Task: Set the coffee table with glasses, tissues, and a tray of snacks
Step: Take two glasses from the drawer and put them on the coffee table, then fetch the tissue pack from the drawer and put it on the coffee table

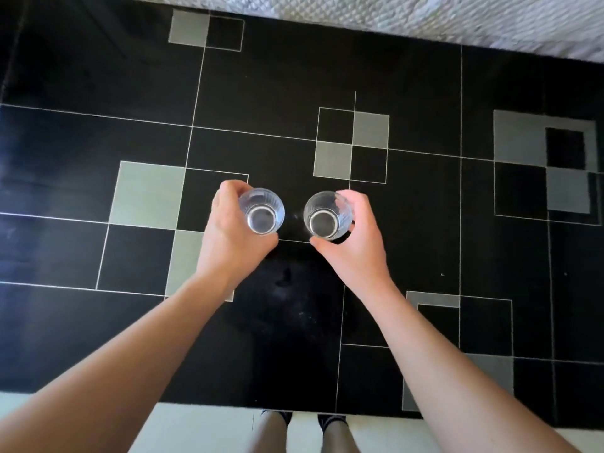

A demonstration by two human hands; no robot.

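I look straight down at two clear ribbed drinking glasses held side by side in the air. My left hand wraps around the left glass from its left side. My right hand grips the right glass from its right side. Both glasses stand upright and look empty, with a small gap between them. No coffee table, tissues or snack tray appear in this view.
Under the glasses lies a black rug with thin white lines and grey squares. A white textured cover runs along the top edge. Pale floor and my two feet show at the bottom.
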